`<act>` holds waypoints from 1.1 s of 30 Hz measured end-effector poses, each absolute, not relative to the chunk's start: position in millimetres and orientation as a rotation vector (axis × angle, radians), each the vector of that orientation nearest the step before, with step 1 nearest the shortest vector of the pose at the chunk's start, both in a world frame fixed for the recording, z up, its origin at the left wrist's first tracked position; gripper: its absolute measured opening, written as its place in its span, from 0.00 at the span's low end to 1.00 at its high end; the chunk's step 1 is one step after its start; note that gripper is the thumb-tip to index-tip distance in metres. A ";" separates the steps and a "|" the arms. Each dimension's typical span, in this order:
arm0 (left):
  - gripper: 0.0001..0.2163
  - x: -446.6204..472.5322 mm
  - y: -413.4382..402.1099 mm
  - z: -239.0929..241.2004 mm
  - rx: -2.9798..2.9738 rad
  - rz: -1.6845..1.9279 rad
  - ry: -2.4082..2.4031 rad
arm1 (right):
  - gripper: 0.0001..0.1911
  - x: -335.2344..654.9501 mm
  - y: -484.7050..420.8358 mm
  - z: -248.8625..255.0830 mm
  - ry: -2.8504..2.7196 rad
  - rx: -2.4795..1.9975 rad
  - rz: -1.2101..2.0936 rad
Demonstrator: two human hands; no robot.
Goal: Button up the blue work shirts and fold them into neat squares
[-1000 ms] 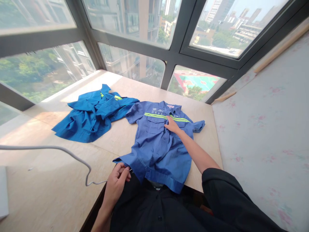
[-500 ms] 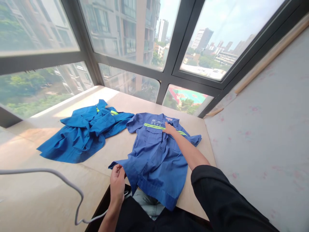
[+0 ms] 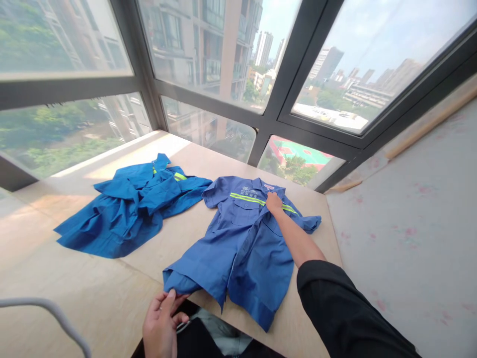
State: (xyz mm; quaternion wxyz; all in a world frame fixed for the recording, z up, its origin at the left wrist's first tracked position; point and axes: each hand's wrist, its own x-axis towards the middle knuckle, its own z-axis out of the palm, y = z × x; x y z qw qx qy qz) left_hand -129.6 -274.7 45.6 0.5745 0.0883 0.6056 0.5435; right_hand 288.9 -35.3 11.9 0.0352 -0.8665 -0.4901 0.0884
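A blue short-sleeved work shirt (image 3: 242,248) with a yellow-green reflective stripe lies face up on the light wooden table (image 3: 112,293), its hem hanging over the near edge. My right hand (image 3: 275,202) rests on the chest near the collar, fingers closed on the front placket. My left hand (image 3: 162,325) is at the near edge just below the shirt's lower left corner. Its fingers pinch something small that I cannot make out.
A second, brighter blue garment (image 3: 126,209) lies crumpled to the left. A white cable (image 3: 55,315) curves across the near left. Dark window frames (image 3: 276,99) border the table's far sides. A pale flowered surface (image 3: 410,238) lies to the right.
The shirt's lower left corner has been pulled out to the left and bunched. My left hand dropped back towards the near edge. My right hand stayed on the chest.
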 end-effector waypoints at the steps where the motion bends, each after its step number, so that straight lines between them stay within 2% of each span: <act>1: 0.22 -129.6 -278.0 46.4 0.204 1.281 1.437 | 0.20 291.5 -33.7 10.9 -1.466 -2.655 0.258; 7: 0.25 -117.6 -288.4 44.8 0.255 1.188 1.466 | 0.20 308.8 -25.3 4.6 -1.366 -2.462 0.279; 13: 0.22 -103.1 -289.8 36.1 0.328 0.872 1.371 | 0.35 311.0 -53.6 2.1 -1.440 -2.103 0.406; 19: 0.17 -92.5 -291.1 28.7 0.429 0.775 1.291 | 0.42 301.0 -172.5 -5.6 -1.153 -1.621 0.660; 23: 0.15 -78.0 -290.3 18.1 0.428 0.677 1.266 | 0.40 272.3 -282.0 -12.8 -1.082 -1.712 0.656; 25: 0.15 -67.9 -290.0 13.9 0.531 0.633 1.242 | 0.40 250.0 -331.5 -14.9 -1.238 -1.806 0.638; 29: 0.14 -50.4 -285.7 16.6 0.955 0.493 1.201 | 0.49 211.2 -392.2 -17.6 -1.696 -1.929 0.657; 31: 0.18 -45.6 -281.1 24.2 1.159 0.445 1.214 | 0.42 202.4 -400.2 -19.6 -1.756 -1.972 0.568; 33: 0.21 -43.4 -276.0 33.7 1.275 0.451 1.220 | 0.25 200.7 -397.9 -20.1 -1.709 -1.972 0.446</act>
